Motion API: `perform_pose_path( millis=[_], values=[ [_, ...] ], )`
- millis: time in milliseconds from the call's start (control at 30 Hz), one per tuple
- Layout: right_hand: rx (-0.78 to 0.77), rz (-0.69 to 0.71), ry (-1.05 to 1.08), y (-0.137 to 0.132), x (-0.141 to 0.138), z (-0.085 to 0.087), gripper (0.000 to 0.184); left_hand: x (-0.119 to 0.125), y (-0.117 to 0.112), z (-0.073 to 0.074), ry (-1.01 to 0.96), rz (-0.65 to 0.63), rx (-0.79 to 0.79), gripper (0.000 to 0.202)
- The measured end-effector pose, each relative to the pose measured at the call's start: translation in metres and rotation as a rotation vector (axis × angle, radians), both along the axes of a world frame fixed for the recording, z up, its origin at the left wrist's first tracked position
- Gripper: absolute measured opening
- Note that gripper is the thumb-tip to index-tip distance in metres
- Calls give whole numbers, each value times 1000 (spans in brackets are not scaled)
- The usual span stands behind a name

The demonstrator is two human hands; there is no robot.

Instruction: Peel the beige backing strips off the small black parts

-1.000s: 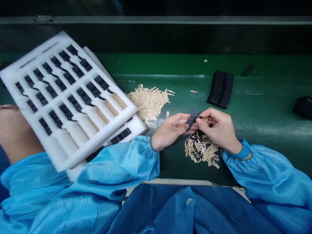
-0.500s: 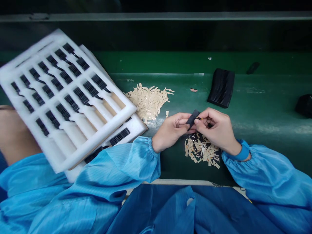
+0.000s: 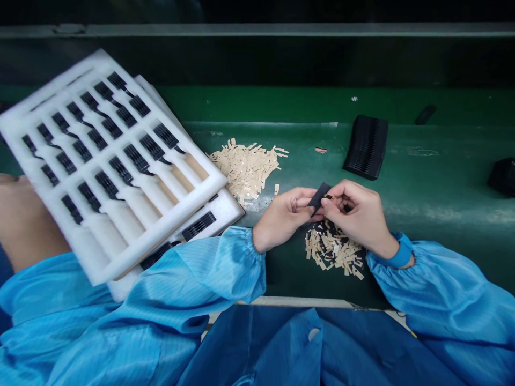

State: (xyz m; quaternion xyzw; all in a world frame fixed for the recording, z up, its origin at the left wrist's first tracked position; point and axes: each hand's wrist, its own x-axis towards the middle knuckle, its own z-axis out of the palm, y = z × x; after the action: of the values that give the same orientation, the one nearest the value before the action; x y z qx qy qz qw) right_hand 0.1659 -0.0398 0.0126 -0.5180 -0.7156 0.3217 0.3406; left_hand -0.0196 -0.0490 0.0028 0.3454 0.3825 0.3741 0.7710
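Observation:
My left hand (image 3: 284, 217) is closed around a flat dark grey strip-shaped piece (image 3: 320, 198), which tilts up to the right between thumb and fingers. My right hand (image 3: 358, 214) pinches a tiny dark piece with an orange edge (image 3: 330, 197) against the strip's right side; its exact kind is too small to make out. Just below both hands lies a pile of small cream and black flat pieces (image 3: 333, 249). Further left, beyond my left hand, is a larger heap of cream flat pieces (image 3: 247, 169).
White foam trays (image 3: 161, 228) holding black ribbed parts are stacked on the left. A row of black strips (image 3: 366, 147) stands on the green surface (image 3: 438, 177) at right. A dark strip (image 3: 425, 114) and black object (image 3: 502, 177) lie further right. Someone's bare arm (image 3: 30, 225) shows at left.
The view has shifted very slightly. Both hands keep nearly the same pose on the dark strip and the small piece; nothing else visibly moved.

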Motion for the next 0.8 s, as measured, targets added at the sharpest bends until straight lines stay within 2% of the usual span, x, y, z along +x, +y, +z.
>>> perform_pose_path(
  millis=[233,367,433,533,600,667,800],
  values=[
    [194,26,-133,-3,-2,1,12,2,-1,0,20,26,39,25],
    [354,55,-348,-4,1,-4,3,4,-1,-1,32,38,57,24],
    [394,6,-453,-3,3,-4,9,4,-1,-1,22,37,51,24],
    [394,-172,-337,-1,6,0,28,2,-1,-2,1,41,39,30],
    [394,-263,-180,-1,7,2,26,1,-1,-1,-15,57,37,35],
    [377,-277,-102,-1,7,4,20,0,-1,1,-26,83,30,34],
    [334,-202,-86,-3,4,4,14,1,-1,6,-13,120,47,24]
  ],
)
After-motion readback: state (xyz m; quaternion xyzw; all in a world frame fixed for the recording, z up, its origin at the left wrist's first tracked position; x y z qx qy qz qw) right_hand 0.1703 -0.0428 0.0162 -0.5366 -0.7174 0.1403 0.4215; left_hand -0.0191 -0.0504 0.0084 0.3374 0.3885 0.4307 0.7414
